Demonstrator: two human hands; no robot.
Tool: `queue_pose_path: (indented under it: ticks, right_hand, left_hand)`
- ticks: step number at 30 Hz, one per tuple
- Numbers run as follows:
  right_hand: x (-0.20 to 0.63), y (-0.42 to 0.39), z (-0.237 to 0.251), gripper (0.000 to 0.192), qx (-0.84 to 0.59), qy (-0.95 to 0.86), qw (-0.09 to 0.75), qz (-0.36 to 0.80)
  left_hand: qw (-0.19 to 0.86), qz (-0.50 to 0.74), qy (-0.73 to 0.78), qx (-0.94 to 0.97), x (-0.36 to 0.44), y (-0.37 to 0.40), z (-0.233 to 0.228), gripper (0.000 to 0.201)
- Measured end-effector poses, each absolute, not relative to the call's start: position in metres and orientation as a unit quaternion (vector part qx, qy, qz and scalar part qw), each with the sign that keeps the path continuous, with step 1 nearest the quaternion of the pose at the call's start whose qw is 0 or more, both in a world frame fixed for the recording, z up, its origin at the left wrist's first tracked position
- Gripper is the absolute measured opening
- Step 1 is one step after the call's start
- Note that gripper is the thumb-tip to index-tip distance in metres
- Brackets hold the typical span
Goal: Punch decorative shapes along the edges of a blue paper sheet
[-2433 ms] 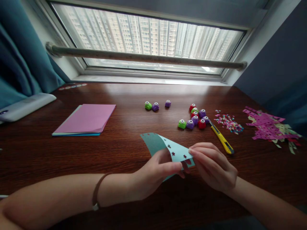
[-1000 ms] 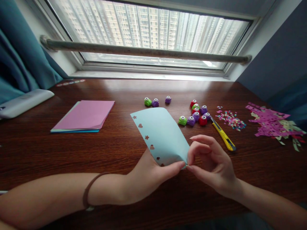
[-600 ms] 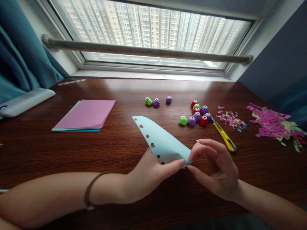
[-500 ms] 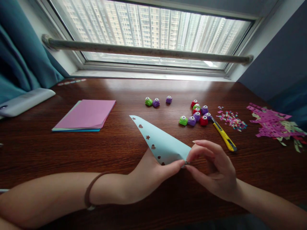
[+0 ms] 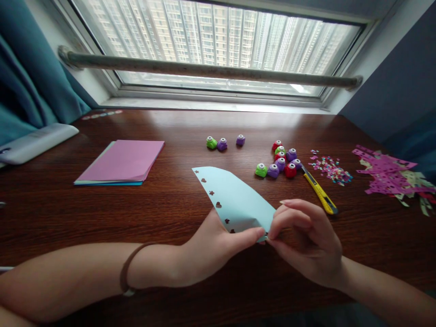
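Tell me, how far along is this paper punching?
Done: one edge of the light blue sheet already carries a row of punched hearts and stars, and confetti and punched pink scraps lie aside. In hand: left hand and right hand pinch its near corner. Left: the pink paper stack looks unpunched.

light: daylight from window (image 5: pixel 211 45) | glare: sheen on far table (image 5: pixel 190 122) | edges: wide-angle bending | focus: sharp

Both forearms are bare; no sleeves are in view. The left hand (image 5: pixel 218 247) carries one thin brown band (image 5: pixel 126 272) around the wrist, with a small pale piece at its underside. The right hand (image 5: pixel 308 245) carries nothing. Fingernails are short and unpainted.
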State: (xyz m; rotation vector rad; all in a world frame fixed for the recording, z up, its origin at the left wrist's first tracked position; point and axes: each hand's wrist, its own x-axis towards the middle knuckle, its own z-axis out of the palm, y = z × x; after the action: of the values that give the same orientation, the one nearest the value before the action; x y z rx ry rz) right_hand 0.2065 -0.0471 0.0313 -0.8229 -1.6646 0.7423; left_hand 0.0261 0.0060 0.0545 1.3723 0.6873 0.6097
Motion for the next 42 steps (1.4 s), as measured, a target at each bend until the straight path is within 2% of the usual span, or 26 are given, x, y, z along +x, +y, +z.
queue_pose_path:
  ticks: [7, 11, 15, 18, 25, 33, 42]
  right_hand:
    - [0.205, -0.046, 0.032, 0.063, -0.340, -0.654, 0.557, 0.383]
    - [0.202, -0.043, 0.034, 0.058, -0.347, -0.567, 0.548, 0.507]
    - [0.202, -0.036, 0.033, 0.053, -0.342, -0.447, 0.503, 0.656]
    - [0.204, -0.033, 0.030, 0.053, -0.355, -0.382, 0.472, 0.711]
    - [0.204, -0.035, 0.029, 0.053, -0.361, -0.328, 0.483, 0.727]
    - [0.203, -0.037, 0.028, 0.051, -0.346, -0.337, 0.487, 0.728]
    - [0.206, -0.038, 0.029, 0.047, -0.377, -0.283, 0.460, 0.752]
  left_hand:
    - [0.698, 0.248, 0.296, 0.603, 0.025, 0.006, 0.054, 0.016]
    - [0.691, 0.241, 0.300, 0.613, 0.026, 0.006, 0.053, 0.015]
    - [0.676, 0.241, 0.316, 0.620, 0.026, 0.005, 0.052, 0.017]
    - [0.685, 0.233, 0.317, 0.613, 0.027, 0.006, 0.051, 0.018]
    - [0.733, 0.206, 0.278, 0.586, 0.028, 0.007, 0.052, 0.012]
    - [0.731, 0.226, 0.282, 0.578, 0.030, 0.008, 0.054, 0.005]
    - [0.716, 0.203, 0.276, 0.609, 0.029, 0.008, 0.046, 0.010]
